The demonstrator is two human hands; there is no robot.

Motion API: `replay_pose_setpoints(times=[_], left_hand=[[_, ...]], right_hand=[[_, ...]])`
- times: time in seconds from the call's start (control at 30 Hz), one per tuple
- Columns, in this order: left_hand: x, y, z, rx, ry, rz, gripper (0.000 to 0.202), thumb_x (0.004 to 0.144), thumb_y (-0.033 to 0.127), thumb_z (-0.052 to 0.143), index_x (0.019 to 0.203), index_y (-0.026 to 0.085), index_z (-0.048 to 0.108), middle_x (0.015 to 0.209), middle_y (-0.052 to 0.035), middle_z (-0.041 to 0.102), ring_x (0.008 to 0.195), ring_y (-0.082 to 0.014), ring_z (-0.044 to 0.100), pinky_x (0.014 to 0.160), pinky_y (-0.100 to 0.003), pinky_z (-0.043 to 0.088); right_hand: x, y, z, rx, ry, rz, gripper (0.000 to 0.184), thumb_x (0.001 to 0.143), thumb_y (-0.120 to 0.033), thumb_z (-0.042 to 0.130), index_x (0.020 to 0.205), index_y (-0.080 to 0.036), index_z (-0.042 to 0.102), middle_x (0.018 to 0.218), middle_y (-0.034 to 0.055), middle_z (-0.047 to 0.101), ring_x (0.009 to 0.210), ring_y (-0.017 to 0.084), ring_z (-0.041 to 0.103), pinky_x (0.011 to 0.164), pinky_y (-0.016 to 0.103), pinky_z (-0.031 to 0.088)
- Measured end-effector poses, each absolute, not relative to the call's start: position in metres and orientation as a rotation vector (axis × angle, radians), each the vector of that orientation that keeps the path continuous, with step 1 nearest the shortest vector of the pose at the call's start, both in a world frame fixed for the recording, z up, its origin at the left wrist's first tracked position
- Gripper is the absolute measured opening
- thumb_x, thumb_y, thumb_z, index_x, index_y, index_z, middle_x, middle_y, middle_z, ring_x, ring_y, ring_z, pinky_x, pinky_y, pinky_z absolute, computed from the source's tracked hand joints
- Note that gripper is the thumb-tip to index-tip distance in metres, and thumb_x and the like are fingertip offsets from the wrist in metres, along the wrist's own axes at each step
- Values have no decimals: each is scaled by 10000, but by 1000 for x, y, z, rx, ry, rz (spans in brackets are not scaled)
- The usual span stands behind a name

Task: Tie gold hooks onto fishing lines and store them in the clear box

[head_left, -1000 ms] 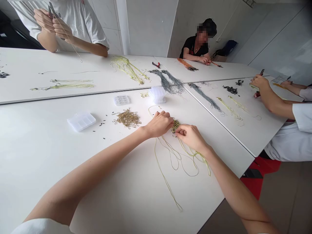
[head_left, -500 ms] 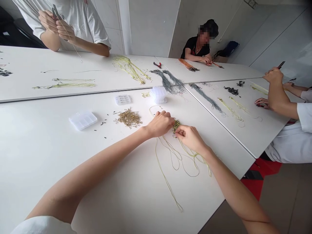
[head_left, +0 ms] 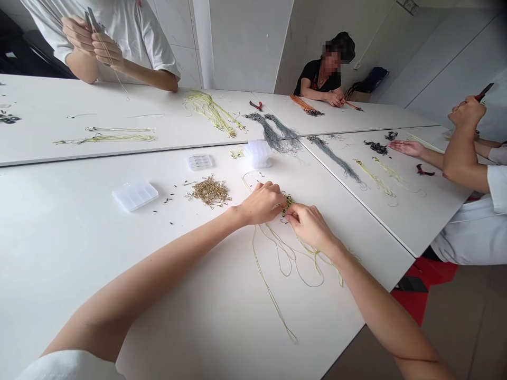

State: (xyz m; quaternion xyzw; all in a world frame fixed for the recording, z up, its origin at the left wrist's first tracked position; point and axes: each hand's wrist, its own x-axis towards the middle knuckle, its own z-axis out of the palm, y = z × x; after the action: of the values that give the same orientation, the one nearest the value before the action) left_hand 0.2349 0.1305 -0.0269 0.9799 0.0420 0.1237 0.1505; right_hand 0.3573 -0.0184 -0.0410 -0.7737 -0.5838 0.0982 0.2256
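Note:
My left hand [head_left: 264, 203] is closed at the near end of a bundle of yellow-green cords [head_left: 273, 303], its fingertips mostly hidden from me. Close on its right, my right hand [head_left: 309, 224] pinches at the same bundle. Between the two hands shows a cluster of dark-and-yellow cord ends [head_left: 288, 200], with small metal clasps. The cords trail in loose loops across the white table below both hands. Left of my left hand lies a pile of brass-coloured clasps [head_left: 210, 191].
Clear plastic boxes [head_left: 135, 196] and several small dark bits lie to the left. Grey cord bundles [head_left: 273, 129], a yellow cord bundle [head_left: 214, 113] and red-handled pliers [head_left: 425, 170] are farther off. Co-workers sit opposite and at the right.
My hands stay almost in place. At the right, a co-worker's hand has let go of the pliers on the table and reaches, open, toward the black pieces; another raised hand has shifted right.

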Motion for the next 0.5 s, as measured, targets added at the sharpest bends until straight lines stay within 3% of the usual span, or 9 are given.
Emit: replay_pose_setpoints(times=[0.2,0.5], left_hand=[[235,131,-29,2800,68,354,178,878,220,567,958,243,725,959,-87,600,947,-233,516,808,-359,358],[236,128,-31,2838,78,307,182,886,215,541,905,232,721,918,-88,591,924,-229,504,784,-342,356]], right_hand=[[357,-21,-37,-2141,-1615,271,148,872,-149,445,763,-222,513,739,-3,647,577,154,512,645,282,350],[356,-21,-37,-2122,-1621,296,137,854,-155,500,778,-231,586,772,-8,690,586,153,548,664,286,380]])
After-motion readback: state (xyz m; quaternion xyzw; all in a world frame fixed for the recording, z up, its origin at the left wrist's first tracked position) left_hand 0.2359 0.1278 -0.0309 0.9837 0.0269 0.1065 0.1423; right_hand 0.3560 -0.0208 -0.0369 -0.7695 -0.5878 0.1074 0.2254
